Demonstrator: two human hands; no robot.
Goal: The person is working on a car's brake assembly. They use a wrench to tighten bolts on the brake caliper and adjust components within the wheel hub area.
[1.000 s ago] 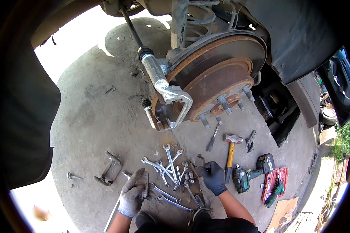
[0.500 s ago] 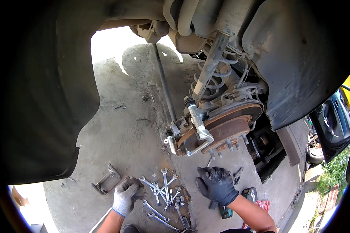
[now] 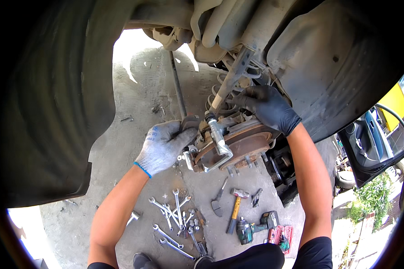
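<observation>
My left hand (image 3: 160,148), in a whitish knitted glove with a blue cuff, grips a dark curved plate that looks like a brake pad (image 3: 191,122). It is beside the silver caliper bracket (image 3: 218,138) at the left edge of the rusty brake disc (image 3: 242,148). The fingers hide part of the plate. My right hand (image 3: 269,107), in a black glove, reaches behind the disc near the coil spring (image 3: 217,94) and the shock absorber rod (image 3: 231,80). Its fingers are loosely bent and apart, with nothing seen in them; some fingertips blend into the dark parts.
On the concrete below lie several wrenches (image 3: 177,208), a wooden-handled hammer (image 3: 236,208), pliers (image 3: 256,197), a green and black cordless driver (image 3: 247,229) and a red socket case (image 3: 280,236). Wheel-arch liner (image 3: 318,58) curves overhead. A removed car door (image 3: 368,143) stands at right.
Both hands have risen from the tools on the ground to the brake assembly. The left is now beside the bracket with the plate; the right is behind the disc. The view has shifted slightly.
</observation>
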